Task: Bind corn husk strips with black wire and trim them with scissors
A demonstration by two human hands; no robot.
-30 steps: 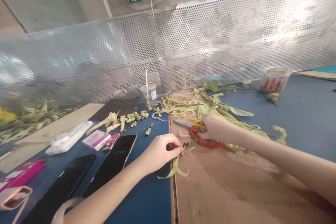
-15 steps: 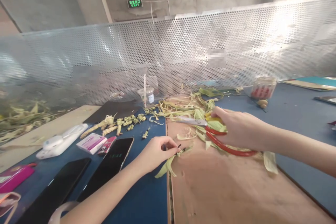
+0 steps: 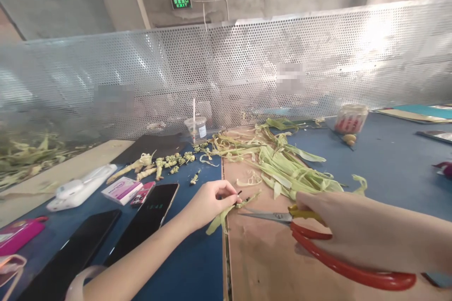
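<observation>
Between thumb and fingertips, my left hand [image 3: 213, 202] pinches a knotted strip of pale green husk [image 3: 221, 220], with a thin dark end sticking up. It hovers over the seam between the blue tabletop and the brown board. My right hand [image 3: 339, 230] grips scissors [image 3: 310, 240] with red and yellow handles. The blades point left, just right of and below the husk piece, and look nearly closed. Behind the scissors spreads a pile of long husk strips [image 3: 282, 164]. Small knotted husk pieces [image 3: 176, 162] lie at the centre left.
Two dark phones [image 3: 151, 221], a pink-white box [image 3: 122, 190], a white device [image 3: 83, 188] and a magenta item [image 3: 21, 235] lie on the left. A plastic cup with a straw [image 3: 196, 128] and a jar [image 3: 351, 119] stand before a perforated metal screen [image 3: 247, 66].
My right hand with the scissors has moved down and toward me, uncovering the husk pile. The left hand has barely moved and still pinches the husk piece.
</observation>
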